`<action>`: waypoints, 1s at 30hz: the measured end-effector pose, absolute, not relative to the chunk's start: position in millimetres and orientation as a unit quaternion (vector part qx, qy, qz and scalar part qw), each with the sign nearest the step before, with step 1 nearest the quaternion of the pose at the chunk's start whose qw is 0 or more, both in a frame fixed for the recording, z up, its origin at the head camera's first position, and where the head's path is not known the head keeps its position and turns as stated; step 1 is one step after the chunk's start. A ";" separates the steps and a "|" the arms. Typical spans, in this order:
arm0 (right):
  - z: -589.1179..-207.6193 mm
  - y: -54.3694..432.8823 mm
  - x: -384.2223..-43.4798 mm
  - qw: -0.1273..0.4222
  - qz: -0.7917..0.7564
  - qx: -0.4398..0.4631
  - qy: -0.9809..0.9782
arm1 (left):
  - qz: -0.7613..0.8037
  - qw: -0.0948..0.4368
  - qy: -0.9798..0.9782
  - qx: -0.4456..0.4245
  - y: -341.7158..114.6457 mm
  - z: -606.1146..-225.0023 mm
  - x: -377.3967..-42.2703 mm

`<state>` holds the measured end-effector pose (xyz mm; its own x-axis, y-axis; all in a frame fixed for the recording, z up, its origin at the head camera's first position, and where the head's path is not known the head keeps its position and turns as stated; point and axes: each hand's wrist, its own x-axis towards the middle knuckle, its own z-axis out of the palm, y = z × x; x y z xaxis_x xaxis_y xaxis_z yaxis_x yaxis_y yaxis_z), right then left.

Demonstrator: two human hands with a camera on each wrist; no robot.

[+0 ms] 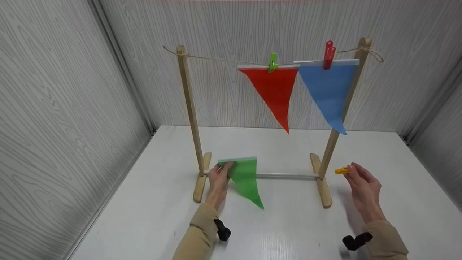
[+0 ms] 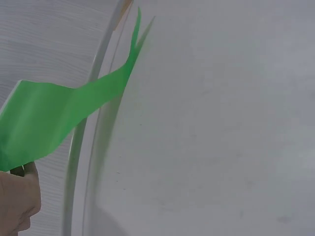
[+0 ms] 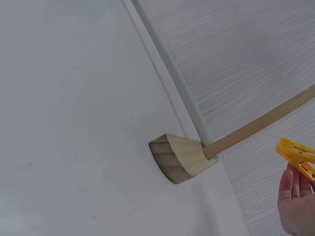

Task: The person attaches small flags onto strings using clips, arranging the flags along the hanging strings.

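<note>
My left hand (image 1: 219, 178) pinches the upper left corner of a green pennant flag (image 1: 247, 178), whose pointed tip hangs down toward the right. In the left wrist view the green pennant flag (image 2: 44, 115) stretches away from the fingers in a curve. Between thumb and fingers my right hand (image 1: 364, 186) holds a yellow clothespin (image 1: 341, 170) beside the right post. The yellow clothespin (image 3: 298, 156) also shows at the right edge of the right wrist view. A red pennant (image 1: 274, 90) and a blue pennant (image 1: 328, 86) hang on the string (image 1: 220, 59) above.
The string spans a left wooden post (image 1: 190, 108) and a right wooden post (image 1: 334, 141). A green clothespin (image 1: 273, 63) grips the red pennant, a red one (image 1: 328, 56) the blue. A pale rod (image 1: 287, 176) joins the wooden feet on the white table (image 1: 288, 227).
</note>
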<state>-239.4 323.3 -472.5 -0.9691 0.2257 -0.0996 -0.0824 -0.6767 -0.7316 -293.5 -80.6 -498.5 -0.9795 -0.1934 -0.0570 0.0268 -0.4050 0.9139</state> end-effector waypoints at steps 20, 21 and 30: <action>-443.4 288.7 -234.6 0.056 0.904 0.007 -0.425 | -0.806 0.126 -0.574 0.062 -90.5 -459.1 -291.2; -441.4 286.5 -234.3 0.055 0.902 0.012 -0.428 | -0.807 0.129 -0.573 0.058 -91.1 -457.7 -291.0; -418.9 263.5 -230.2 0.058 0.883 0.044 -0.463 | -0.816 0.138 -0.561 0.037 -96.4 -438.6 -291.0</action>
